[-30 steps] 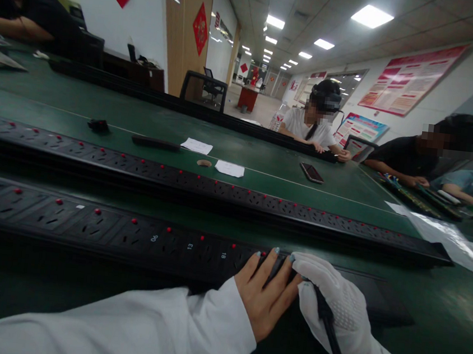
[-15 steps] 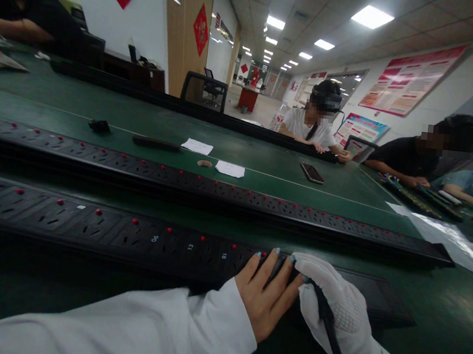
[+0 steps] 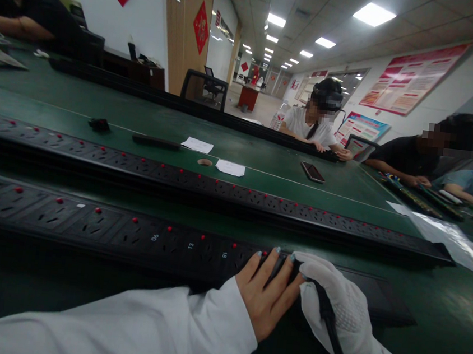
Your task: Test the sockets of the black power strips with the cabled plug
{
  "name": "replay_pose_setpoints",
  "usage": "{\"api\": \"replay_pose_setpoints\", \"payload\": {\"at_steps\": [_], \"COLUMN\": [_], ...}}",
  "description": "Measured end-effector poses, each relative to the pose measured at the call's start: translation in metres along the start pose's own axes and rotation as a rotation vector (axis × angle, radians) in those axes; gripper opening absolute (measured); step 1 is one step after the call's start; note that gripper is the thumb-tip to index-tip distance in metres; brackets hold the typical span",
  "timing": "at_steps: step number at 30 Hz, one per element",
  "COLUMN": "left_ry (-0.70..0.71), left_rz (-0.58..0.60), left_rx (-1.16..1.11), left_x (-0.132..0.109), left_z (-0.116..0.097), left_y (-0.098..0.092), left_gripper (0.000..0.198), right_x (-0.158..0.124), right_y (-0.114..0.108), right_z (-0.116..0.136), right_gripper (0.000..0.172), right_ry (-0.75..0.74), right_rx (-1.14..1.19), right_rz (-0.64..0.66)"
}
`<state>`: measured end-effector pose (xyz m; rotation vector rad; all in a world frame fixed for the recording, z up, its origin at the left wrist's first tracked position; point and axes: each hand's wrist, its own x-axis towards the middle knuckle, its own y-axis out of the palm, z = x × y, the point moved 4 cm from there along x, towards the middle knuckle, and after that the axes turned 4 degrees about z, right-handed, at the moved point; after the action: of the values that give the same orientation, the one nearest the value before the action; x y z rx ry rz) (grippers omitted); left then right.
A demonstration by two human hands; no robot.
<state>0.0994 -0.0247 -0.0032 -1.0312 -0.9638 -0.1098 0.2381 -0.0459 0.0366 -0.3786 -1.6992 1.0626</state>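
Observation:
A long black power strip [image 3: 124, 238] with red indicator lights lies across the table in front of me. My left hand [image 3: 268, 296], bare, rests flat on top of it near its right part, fingers stretched out and slightly apart. Beside those fingers, my right hand [image 3: 342, 301], in a white dotted glove, is wrapped around a black power plug [image 3: 323, 300]. Its black cord [image 3: 339, 351] runs down toward me. The plug's front is hidden by my hands, so I cannot tell whether it sits in a socket.
A second black power strip [image 3: 234, 194] lies parallel behind the first, and a long dark bar [image 3: 234, 121] farther back. Paper slips [image 3: 229, 168], a phone [image 3: 313, 172] and a clear plastic bag [image 3: 450, 239] lie on the green table [image 3: 271, 169]. Several people sit around it.
Both hands stay at the same spot on the strip. The cord and the right hand have shifted very slightly, and the view has moved a little.

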Motion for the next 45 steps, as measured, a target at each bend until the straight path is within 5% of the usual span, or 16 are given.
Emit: {"api": "replay_pose_setpoints", "payload": {"at_steps": [5,25,45], "left_ry": [0.026,-0.009,-0.068], "left_rz": [0.055,-0.038,-0.104], "left_rx": [0.032,-0.024,-0.075], "left_x": [0.000,0.000,0.001], "left_z": [0.000,0.000,-0.001], "left_y": [0.001,-0.001,0.001], "left_gripper": [0.039,0.039,0.036], "right_x": [0.004,0.008,0.001], "right_y": [-0.001,-0.005,0.002], "right_z": [-0.001,0.005,0.002], "right_gripper": [0.033,0.033,0.034], "right_ry": [0.018,-0.060,0.016], "right_rx": [0.050,0.017,-0.043], "right_rz": [0.013,0.042,0.023]}}
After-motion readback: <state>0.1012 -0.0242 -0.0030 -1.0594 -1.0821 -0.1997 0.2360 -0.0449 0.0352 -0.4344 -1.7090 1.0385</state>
